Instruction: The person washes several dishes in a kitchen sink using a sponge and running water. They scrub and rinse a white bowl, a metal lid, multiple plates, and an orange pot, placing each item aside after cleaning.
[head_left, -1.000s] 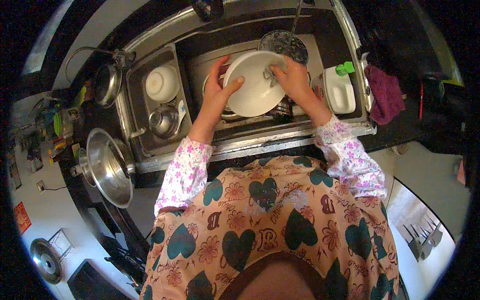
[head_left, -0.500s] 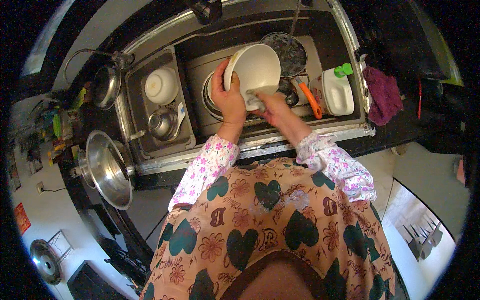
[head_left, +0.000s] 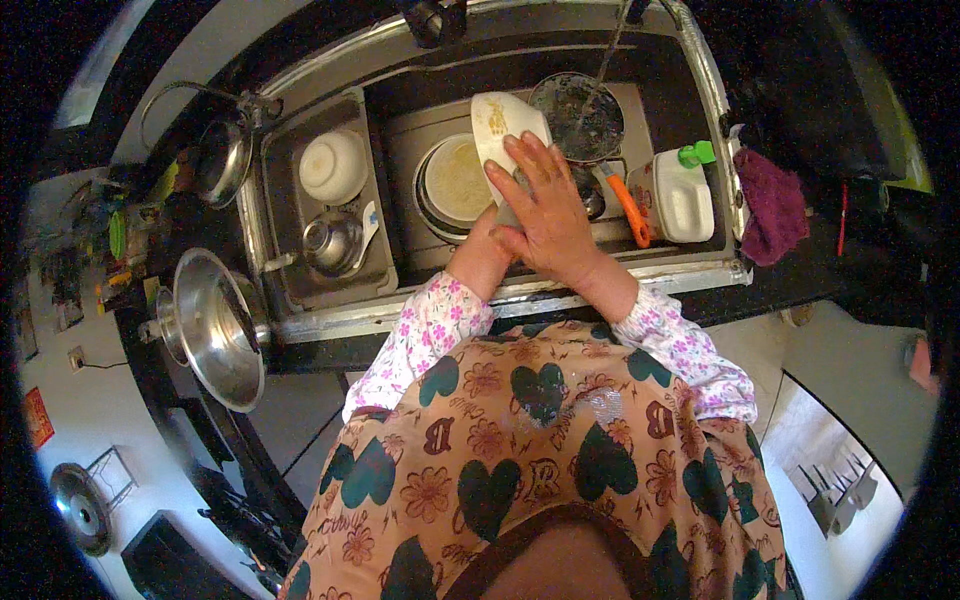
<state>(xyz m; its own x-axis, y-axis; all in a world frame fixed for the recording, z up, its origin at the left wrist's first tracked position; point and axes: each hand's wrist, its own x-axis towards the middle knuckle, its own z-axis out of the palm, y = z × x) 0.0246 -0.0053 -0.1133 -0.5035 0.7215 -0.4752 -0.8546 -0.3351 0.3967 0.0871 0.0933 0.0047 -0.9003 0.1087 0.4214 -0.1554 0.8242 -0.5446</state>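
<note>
My left hand (head_left: 482, 258) holds a white bowl (head_left: 497, 125) with a faded yellow pattern, tilted on its side over the sink; the left fingers are mostly hidden. My right hand (head_left: 548, 215) lies across the bowl's outer wall, fingers spread, pressing a greyish scrubbing pad (head_left: 521, 186) against it. Below and to the left, a pale dish (head_left: 455, 178) sits inside a stack of dishes on the sink floor. Beyond my right hand, water from above runs into a dark round pan (head_left: 578, 118).
An orange-handled tool (head_left: 627, 208) and a white bottle (head_left: 683, 200) with a green cap lie at the sink's right. The left basin holds an upturned white bowl (head_left: 332, 167) and a steel bowl (head_left: 328, 243). A purple cloth (head_left: 770, 207) hangs at right; a large steel basin (head_left: 215, 330) stands left.
The bowl has turned so its patterned outside shows instead of its inside. My right hand has moved from the rim to the outer wall, and the pale dish beneath is uncovered.
</note>
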